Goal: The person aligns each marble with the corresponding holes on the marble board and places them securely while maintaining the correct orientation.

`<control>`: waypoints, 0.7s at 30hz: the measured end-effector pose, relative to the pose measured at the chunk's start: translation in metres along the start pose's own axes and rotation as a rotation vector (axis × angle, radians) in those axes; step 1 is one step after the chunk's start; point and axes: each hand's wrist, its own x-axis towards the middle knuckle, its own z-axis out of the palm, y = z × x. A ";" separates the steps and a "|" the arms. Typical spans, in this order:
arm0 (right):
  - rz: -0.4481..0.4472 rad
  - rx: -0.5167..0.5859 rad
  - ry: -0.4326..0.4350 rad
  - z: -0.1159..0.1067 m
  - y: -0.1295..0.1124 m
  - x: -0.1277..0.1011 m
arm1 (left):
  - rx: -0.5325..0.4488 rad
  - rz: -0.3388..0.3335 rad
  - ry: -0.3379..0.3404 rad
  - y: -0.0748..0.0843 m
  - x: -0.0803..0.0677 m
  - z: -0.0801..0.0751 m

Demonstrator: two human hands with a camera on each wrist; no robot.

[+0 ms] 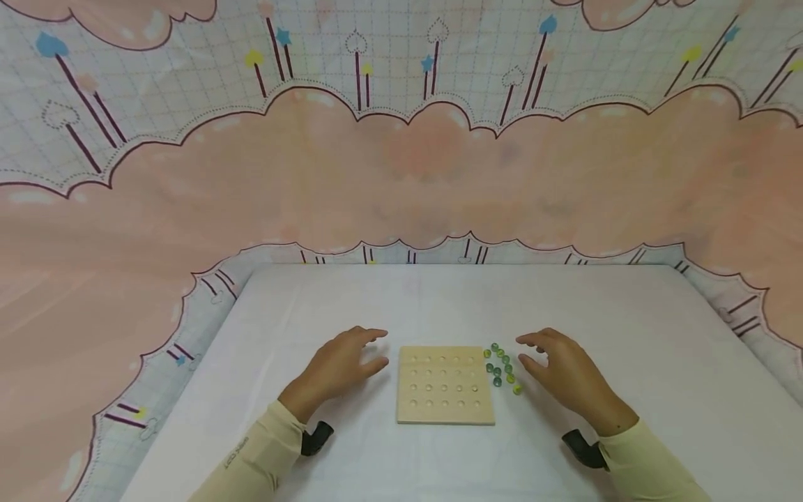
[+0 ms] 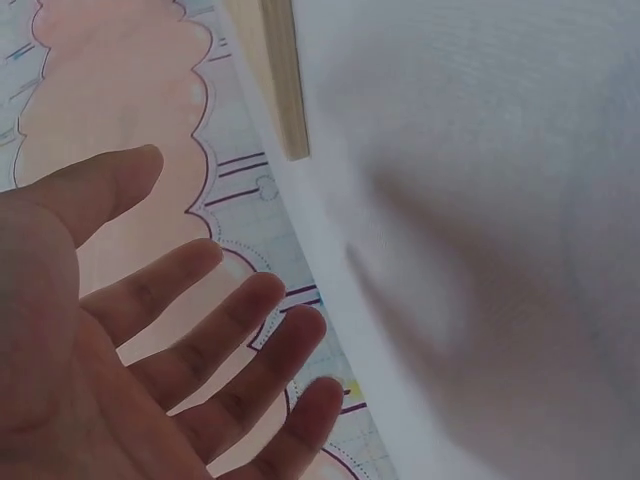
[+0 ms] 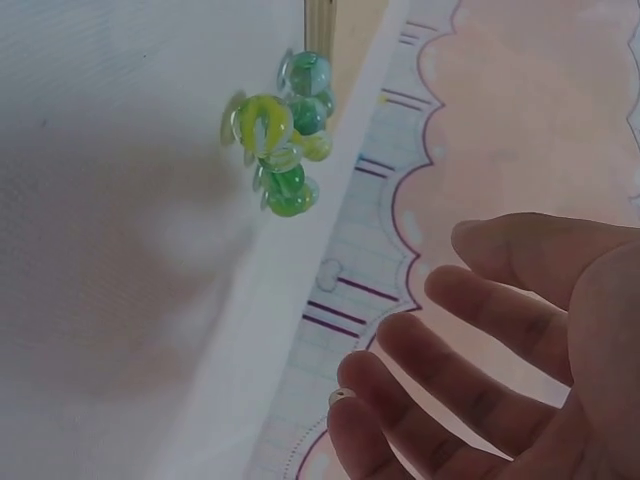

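Observation:
A square wooden board [image 1: 436, 378] with rows of shallow round dimples lies flat on the white table. Along its right edge sits a loose cluster of green and yellow glass marbles [image 1: 507, 368], seen close up as marbles [image 3: 262, 126] in the right wrist view. My left hand [image 1: 341, 362] hovers left of the board, fingers relaxed and palm turned inward, holding nothing. On the other side my right hand [image 1: 567, 373] is held just right of the marbles, its fingers loosely spread with nothing between them. In the left wrist view the board's edge [image 2: 287, 80] shows above the fingertips.
The white table [image 1: 351, 296] stretches around the board on every side. Behind it hangs a pink and white patterned cloth [image 1: 401, 174]. Black wrist cameras [image 1: 317, 438] sit at both sleeve cuffs.

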 end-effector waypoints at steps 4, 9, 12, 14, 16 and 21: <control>-0.001 0.005 -0.008 0.001 0.001 -0.001 | 0.067 0.033 -0.032 0.000 0.001 0.005; 0.024 0.026 -0.052 0.007 -0.001 -0.002 | 0.130 0.045 -0.080 0.001 -0.002 0.011; 0.061 0.022 -0.092 0.011 -0.003 -0.001 | 0.150 0.057 -0.097 0.002 -0.004 0.014; 0.085 0.021 -0.118 0.013 -0.003 0.001 | 0.148 0.058 -0.113 0.004 -0.004 0.015; 0.103 0.025 -0.135 0.014 -0.003 0.002 | 0.131 0.052 -0.131 0.005 -0.004 0.017; 0.114 0.042 -0.149 0.014 -0.003 0.003 | 0.085 0.044 -0.165 0.009 -0.004 0.020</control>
